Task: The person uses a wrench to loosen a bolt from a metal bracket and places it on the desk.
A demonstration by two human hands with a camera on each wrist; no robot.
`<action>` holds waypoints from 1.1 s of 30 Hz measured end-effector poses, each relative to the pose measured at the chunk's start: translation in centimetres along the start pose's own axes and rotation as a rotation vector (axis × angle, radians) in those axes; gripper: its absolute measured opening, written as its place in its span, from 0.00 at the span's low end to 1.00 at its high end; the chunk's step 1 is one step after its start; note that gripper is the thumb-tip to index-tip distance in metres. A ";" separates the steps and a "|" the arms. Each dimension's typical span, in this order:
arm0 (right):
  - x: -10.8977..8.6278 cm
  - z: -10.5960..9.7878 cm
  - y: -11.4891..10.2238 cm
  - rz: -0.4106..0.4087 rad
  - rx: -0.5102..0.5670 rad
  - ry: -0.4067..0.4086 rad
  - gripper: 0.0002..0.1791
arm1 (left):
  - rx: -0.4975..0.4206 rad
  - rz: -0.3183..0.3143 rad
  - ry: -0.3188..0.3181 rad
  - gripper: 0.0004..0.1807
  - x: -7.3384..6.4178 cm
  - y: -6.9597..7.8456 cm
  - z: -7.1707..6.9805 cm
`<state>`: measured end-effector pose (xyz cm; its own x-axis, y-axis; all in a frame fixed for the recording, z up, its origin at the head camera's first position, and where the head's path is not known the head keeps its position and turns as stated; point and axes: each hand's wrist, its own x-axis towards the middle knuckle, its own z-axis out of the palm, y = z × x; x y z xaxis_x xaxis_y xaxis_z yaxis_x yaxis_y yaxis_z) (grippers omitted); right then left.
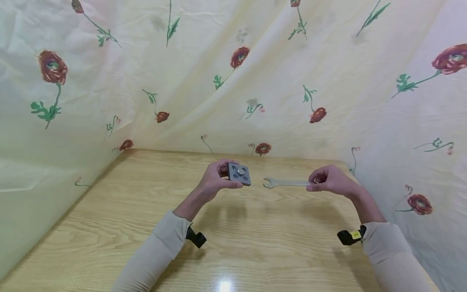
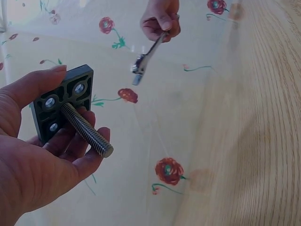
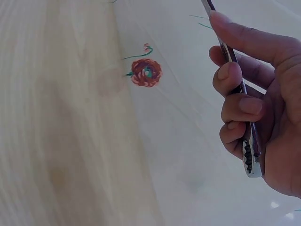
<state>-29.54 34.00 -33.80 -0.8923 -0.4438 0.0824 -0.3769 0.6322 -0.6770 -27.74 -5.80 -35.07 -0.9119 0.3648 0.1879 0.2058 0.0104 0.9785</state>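
Observation:
My left hand (image 1: 215, 179) grips a dark grey square plate (image 1: 234, 179) by its edges, above the table. A hex bolt head (image 1: 240, 171) shows at the middle of the plate's face, among several holes. From the other side, in the left wrist view, a long threaded shank (image 2: 87, 129) sticks out past my fingers. My right hand (image 1: 332, 180) holds a silver combination wrench (image 1: 290, 183) level, its open end pointing left at the plate with a gap between them. The wrench's toothed ring end (image 3: 249, 157) lies by my palm in the right wrist view.
Below both hands lies a wood-grain table (image 1: 255, 239). A pale curtain with red flowers (image 1: 204, 81) hangs along its back and both sides. Each forearm wears a black wrist camera, such as the left one (image 1: 197, 238).

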 end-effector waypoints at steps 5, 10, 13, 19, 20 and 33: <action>-0.7 1.2 1.4 0.021 0.011 0.025 0.10 | -0.006 0.007 0.002 0.35 0.1 -0.2 -0.2; -0.9 2.3 2.6 0.047 0.049 0.030 0.11 | -0.008 0.015 0.004 0.35 0.1 -0.4 -0.2; -1.0 2.9 3.1 0.067 0.056 0.036 0.12 | -0.011 0.010 0.006 0.34 0.1 -0.4 -0.2; -1.1 3.7 3.9 0.105 0.054 0.044 0.14 | -0.013 -0.001 0.011 0.34 0.2 -0.5 -0.1; -1.1 3.8 3.9 0.109 0.059 0.045 0.14 | -0.011 -0.001 0.011 0.35 0.2 -0.5 -0.1; -0.8 4.8 5.3 0.152 0.010 0.079 0.16 | -0.023 -0.007 0.004 0.35 0.3 -0.6 -0.2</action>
<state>-29.59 34.66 -41.02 -0.9558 -0.2918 0.0352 -0.2337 0.6819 -0.6931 -28.20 -5.84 -35.59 -0.9146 0.3612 0.1818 0.1918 -0.0083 0.9814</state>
